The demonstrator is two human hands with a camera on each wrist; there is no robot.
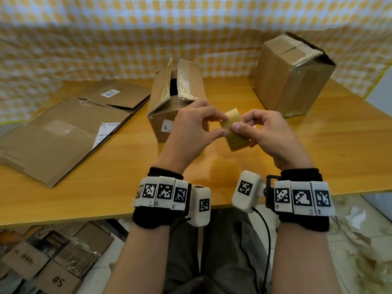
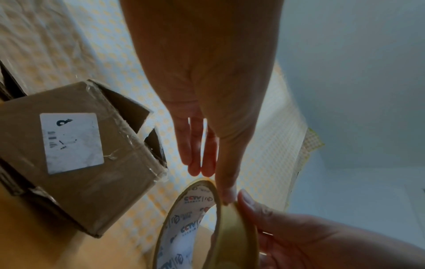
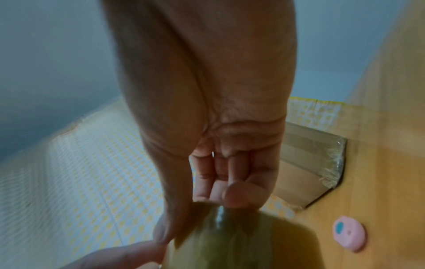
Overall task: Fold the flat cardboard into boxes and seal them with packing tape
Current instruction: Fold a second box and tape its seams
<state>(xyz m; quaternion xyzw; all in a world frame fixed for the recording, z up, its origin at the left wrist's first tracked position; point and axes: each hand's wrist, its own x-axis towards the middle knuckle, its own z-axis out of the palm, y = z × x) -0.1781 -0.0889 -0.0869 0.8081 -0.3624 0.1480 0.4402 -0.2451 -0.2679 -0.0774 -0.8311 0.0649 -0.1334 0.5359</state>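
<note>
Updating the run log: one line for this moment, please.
left hand: pinches tape roll | right hand: grips roll | box: top open

Left wrist band (image 1: pixel 161 193): black fabric cuff, white blocks with black square-code markers, white camera housing. Right wrist band (image 1: pixel 302 197): same build, black cable (image 1: pixel 267 236) trailing. Bare forearms; dark grey trousers (image 1: pixel 229 251).

Two hands: left hand (image 1: pixel 192 128), right hand (image 1: pixel 268 134). One tape roll (image 1: pixel 234 132). Two folded boxes (image 1: pixel 176 98) (image 1: pixel 292 75). Flat cardboard stack (image 1: pixel 63 128) at left, count unclear. One pink disc (image 3: pixel 349 233).
</note>
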